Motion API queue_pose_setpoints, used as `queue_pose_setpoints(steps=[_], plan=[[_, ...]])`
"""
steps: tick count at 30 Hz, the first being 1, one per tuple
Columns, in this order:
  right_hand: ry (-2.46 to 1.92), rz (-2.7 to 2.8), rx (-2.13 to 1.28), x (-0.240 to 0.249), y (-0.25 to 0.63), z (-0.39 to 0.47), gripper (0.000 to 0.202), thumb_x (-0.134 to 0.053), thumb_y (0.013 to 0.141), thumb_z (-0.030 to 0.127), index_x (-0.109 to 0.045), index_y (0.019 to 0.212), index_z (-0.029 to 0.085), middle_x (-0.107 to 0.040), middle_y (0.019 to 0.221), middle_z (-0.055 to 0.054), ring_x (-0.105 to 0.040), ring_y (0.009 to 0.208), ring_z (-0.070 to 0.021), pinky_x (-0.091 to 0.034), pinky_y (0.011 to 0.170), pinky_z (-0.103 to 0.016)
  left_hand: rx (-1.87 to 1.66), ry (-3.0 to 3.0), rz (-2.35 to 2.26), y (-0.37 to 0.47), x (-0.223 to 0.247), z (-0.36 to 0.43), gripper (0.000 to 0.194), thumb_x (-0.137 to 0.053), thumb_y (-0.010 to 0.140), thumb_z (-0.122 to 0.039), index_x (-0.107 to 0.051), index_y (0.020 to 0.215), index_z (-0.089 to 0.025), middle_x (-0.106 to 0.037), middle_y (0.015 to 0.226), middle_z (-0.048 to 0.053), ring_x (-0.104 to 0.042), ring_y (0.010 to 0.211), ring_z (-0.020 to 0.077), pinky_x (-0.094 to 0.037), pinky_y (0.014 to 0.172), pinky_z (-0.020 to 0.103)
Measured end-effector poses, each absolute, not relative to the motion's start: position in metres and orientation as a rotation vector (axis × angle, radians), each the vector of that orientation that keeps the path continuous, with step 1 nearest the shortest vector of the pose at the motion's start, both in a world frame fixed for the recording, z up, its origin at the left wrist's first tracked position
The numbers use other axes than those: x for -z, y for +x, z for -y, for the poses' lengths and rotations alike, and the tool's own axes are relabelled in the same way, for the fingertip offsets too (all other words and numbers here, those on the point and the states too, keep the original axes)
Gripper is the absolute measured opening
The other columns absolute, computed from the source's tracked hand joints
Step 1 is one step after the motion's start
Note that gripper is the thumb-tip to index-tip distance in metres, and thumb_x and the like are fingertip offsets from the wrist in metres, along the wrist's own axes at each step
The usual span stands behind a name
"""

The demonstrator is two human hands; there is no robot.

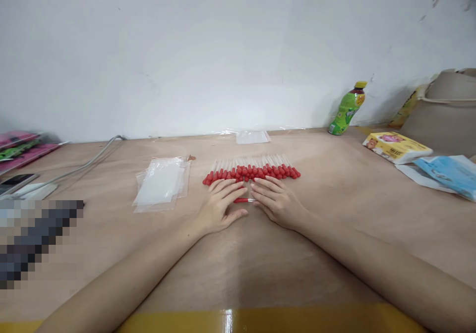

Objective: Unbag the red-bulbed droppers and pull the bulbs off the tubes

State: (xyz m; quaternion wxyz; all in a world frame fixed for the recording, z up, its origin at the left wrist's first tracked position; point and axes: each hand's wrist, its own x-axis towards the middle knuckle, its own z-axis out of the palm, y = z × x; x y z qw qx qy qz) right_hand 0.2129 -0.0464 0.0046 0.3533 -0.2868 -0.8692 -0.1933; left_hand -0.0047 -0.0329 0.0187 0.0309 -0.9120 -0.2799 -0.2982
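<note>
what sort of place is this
Probably an indoor work table against a pale wall, perhaps in a small workshop or home: clear plastic bags and a row of red-ended pieces share it with a green drink bottle.

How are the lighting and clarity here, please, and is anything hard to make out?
Head view: a bright glare streak crosses the yellow strip along the near edge; a shadow darkens the table between the forearms; the clear stems behind the red heads look faint; the green bottle leans outward, probably lens distortion; a pixelated patch hides something at left.
</note>
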Motion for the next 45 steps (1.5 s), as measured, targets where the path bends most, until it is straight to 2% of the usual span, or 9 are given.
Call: queue_pose_setpoints(steps=[4,8,11,16,22,27,34,45], plan=[[-0.707,2.240,0.508,-0.005,0.211,0.047,0.024,-0.050,0.085,0.019,-0.061,0.106,0.015,-0.063,0.111,-0.007,-0.053,0.110,-0.0210,-0.044,0.095,-0.041,0.983,-2.764,0.826,0.008,-0.013,0.032,0.023,-0.054,0.083,-0.034,-0.063,0.099,-0.020,-0.065,0.107,0.005,-0.053,0.108,0.0220,-0.039,0.094,0.042],[-0.731,2.241,0.451,-0.003,0.212,0.046,0.025,-0.050,0.085,0.023,-0.061,0.107,0.015,-0.063,0.110,-0.007,-0.054,0.110,-0.0205,-0.046,0.094,-0.039,1.052,-2.705,0.754,0.012,-0.009,0.030,0.018,-0.052,0.085,-0.026,-0.063,0.098,-0.019,-0.068,0.098,0.003,-0.058,0.102,0.0186,-0.041,0.094,0.039],[-0.709,2.259,0.370,0.000,0.212,0.043,0.028,-0.049,0.086,0.026,-0.060,0.109,0.013,-0.063,0.109,-0.009,-0.055,0.109,-0.0199,-0.047,0.094,-0.037,1.043,-2.666,0.733,0.010,-0.009,0.031,0.017,-0.052,0.085,-0.025,-0.062,0.098,-0.019,-0.068,0.099,0.003,-0.058,0.104,0.0190,-0.038,0.098,0.041],[-0.597,2.291,0.336,0.002,0.212,0.042,0.026,-0.047,0.087,0.018,-0.059,0.107,0.008,-0.062,0.110,-0.012,-0.052,0.112,-0.0187,-0.046,0.097,-0.034,0.984,-2.636,0.674,0.009,-0.014,0.034,0.016,-0.051,0.085,-0.023,-0.062,0.095,-0.018,-0.067,0.103,0.004,-0.054,0.110,0.0209,-0.031,0.104,0.046],[-0.545,2.304,0.505,-0.003,0.212,0.046,0.023,-0.049,0.086,0.016,-0.060,0.103,0.005,-0.062,0.109,-0.016,-0.052,0.112,-0.0212,-0.045,0.098,-0.036,0.900,-2.620,0.616,0.006,-0.020,0.039,0.012,-0.051,0.085,-0.020,-0.062,0.088,-0.016,-0.065,0.106,0.005,-0.051,0.114,0.0214,-0.015,0.110,0.052],[-0.517,2.308,0.611,-0.007,0.214,0.050,0.021,-0.048,0.086,0.016,-0.060,0.099,0.005,-0.064,0.104,-0.016,-0.053,0.111,-0.0219,-0.045,0.098,-0.036,0.879,-2.648,0.621,0.004,-0.021,0.042,0.012,-0.051,0.085,-0.020,-0.061,0.088,-0.016,-0.066,0.106,0.005,-0.052,0.113,0.0213,-0.008,0.110,0.054],[-0.478,2.285,0.626,-0.008,0.214,0.053,0.017,-0.049,0.085,0.014,-0.060,0.095,0.006,-0.065,0.101,-0.015,-0.052,0.112,-0.0215,-0.045,0.098,-0.036,0.836,-2.734,0.660,0.002,-0.023,0.043,0.014,-0.048,0.087,-0.021,-0.062,0.086,-0.017,-0.067,0.104,0.003,-0.051,0.114,0.0196,-0.005,0.111,0.052],[-0.421,2.303,0.579,-0.006,0.220,0.052,0.021,-0.046,0.086,0.010,-0.058,0.102,0.004,-0.062,0.108,-0.018,-0.043,0.120,-0.0225,-0.044,0.098,-0.038,0.831,-2.722,0.618,-0.003,-0.023,0.041,0.013,-0.050,0.086,-0.022,-0.062,0.086,-0.018,-0.066,0.106,0.002,-0.051,0.114,0.0199,-0.008,0.111,0.050]])
